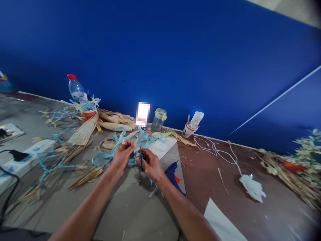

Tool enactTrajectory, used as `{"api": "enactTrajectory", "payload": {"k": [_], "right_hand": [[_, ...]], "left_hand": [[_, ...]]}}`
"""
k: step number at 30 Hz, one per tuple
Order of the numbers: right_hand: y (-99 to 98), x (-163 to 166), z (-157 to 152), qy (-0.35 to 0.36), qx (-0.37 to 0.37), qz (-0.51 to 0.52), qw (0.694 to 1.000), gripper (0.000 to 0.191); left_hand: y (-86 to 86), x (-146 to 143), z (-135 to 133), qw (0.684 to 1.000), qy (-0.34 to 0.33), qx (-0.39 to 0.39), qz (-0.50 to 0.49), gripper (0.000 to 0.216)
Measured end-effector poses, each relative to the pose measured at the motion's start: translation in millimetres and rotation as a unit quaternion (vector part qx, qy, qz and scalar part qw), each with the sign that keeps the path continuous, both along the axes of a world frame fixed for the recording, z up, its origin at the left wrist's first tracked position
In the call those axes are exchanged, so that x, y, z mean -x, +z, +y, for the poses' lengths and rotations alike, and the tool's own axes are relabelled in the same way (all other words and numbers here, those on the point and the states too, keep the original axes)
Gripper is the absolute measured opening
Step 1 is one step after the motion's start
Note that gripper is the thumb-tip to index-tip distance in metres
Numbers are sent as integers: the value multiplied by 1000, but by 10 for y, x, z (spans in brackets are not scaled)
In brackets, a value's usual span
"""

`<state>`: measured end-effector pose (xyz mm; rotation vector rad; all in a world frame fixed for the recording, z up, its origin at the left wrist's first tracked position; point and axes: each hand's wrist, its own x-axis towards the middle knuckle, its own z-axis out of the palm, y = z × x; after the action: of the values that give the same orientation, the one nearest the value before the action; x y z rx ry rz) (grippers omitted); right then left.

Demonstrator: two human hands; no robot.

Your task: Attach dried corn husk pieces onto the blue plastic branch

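In the middle of the table my right hand (pixel 151 164) is closed round the dark handles of a pair of scissors (pixel 141 163), with the thin blades pointing up and away from me. Close beside it my left hand (pixel 123 154) pinches a small pale piece of corn husk (pixel 136 142), right by the blades. Whether the blades touch the piece cannot be made out. Curls of light blue ribbon (pixel 103 160) lie around and behind both hands. A blue glue gun (pixel 172 172) rests to the right, partly behind my right forearm.
Blue-wrapped stems (pixel 47 170) and a white power strip (pixel 30 160) lie left. Dried husks (pixel 115 117), a red-capped bottle (pixel 76 89), a bright screen (pixel 143 113), a glass jar (pixel 158 121) and a paper cup (pixel 188 130) line the wall. A white cable (pixel 223 151) runs right.
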<state>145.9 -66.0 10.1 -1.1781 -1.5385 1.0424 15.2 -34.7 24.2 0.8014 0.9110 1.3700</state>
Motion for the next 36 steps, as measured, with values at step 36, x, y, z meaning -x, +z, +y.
{"api": "enactTrajectory", "payload": {"k": [36], "right_hand": [[399,-286,-36,-15,-4,-494,869,26]], "left_hand": [[-16,-88,3,998,-23,14,57,31]]}}
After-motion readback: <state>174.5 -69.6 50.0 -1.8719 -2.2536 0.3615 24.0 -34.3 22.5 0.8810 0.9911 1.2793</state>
